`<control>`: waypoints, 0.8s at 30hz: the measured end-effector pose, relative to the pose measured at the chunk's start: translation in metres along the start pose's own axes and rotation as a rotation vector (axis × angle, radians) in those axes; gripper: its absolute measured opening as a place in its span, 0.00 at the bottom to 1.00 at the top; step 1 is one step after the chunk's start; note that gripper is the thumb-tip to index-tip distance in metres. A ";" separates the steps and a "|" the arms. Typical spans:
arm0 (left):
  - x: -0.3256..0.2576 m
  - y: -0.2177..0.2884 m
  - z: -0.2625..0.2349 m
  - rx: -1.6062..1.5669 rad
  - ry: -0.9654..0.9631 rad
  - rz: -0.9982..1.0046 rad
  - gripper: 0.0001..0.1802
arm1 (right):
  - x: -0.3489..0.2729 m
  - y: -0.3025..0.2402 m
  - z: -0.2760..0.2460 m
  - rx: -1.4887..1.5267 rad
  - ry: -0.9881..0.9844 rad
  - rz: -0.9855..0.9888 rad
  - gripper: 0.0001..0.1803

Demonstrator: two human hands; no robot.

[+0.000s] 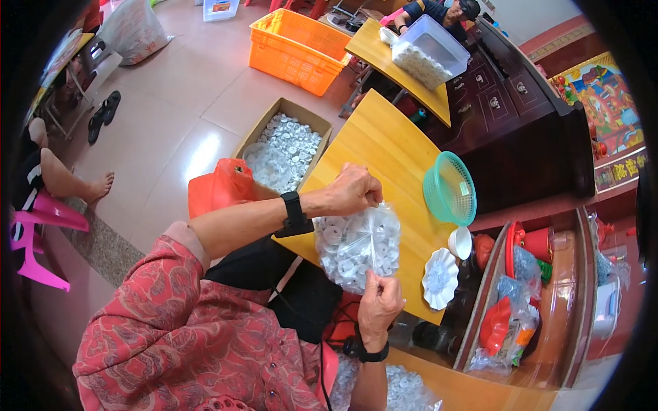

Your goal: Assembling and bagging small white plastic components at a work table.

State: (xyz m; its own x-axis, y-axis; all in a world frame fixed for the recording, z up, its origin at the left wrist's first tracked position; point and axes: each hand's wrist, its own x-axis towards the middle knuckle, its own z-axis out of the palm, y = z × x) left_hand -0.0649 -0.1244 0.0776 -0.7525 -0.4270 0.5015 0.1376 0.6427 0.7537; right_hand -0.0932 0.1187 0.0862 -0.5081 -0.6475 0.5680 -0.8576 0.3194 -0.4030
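A clear plastic bag (356, 250) full of white round plastic pieces is stretched between my hands at the near edge of the yellow wooden table (384, 147). My left hand (353, 186), with a black watch on its wrist, pinches the bag's far edge. At the bag's near side, my right hand (380, 307) is closed with thumb and fingers pinching the plastic; a black band circles that wrist. To the right on the tabletop stand a green mesh basket (449, 188), a small white bowl (460, 243) and a white fluted dish (439, 279) holding small clear pieces.
A cardboard box (264, 116) of white round pieces stands on the floor beyond the table, beside a red bag (223, 188). Farther off are an orange crate (295, 58) and another person (439, 17) behind a clear bin (421, 51). Dark drawers (493, 103) line the right.
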 end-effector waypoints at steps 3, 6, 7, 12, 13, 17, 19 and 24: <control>-0.001 -0.001 0.007 0.079 0.066 0.103 0.03 | -0.004 -0.003 -0.002 0.009 -0.034 0.067 0.13; 0.001 0.001 0.005 0.053 0.057 0.087 0.03 | -0.001 0.000 -0.002 0.040 -0.052 0.094 0.13; 0.002 0.000 0.005 0.056 0.058 0.086 0.03 | -0.002 0.003 -0.002 0.054 -0.057 0.107 0.13; 0.000 -0.005 0.013 0.102 0.058 0.075 0.03 | -0.009 0.009 0.006 0.042 -0.024 0.058 0.12; 0.000 -0.004 0.013 0.102 0.057 0.075 0.03 | -0.011 0.009 0.006 0.058 -0.029 0.069 0.12; -0.005 0.003 0.002 0.107 0.069 0.037 0.02 | -0.005 0.006 -0.002 0.113 -0.104 0.204 0.13; -0.009 0.015 -0.003 0.079 0.078 -0.019 0.02 | 0.003 0.012 -0.012 0.178 -0.115 0.301 0.13; -0.015 0.023 0.003 -1.056 -0.099 -0.339 0.12 | 0.037 0.010 -0.023 0.659 -0.116 0.645 0.15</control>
State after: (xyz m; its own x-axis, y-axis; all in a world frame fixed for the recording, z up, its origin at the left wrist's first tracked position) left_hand -0.0527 -0.1014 0.0857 -0.8967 -0.3948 0.2001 0.3583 -0.3823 0.8517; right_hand -0.1224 0.1144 0.1195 -0.8294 -0.5578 0.0315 -0.1758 0.2070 -0.9624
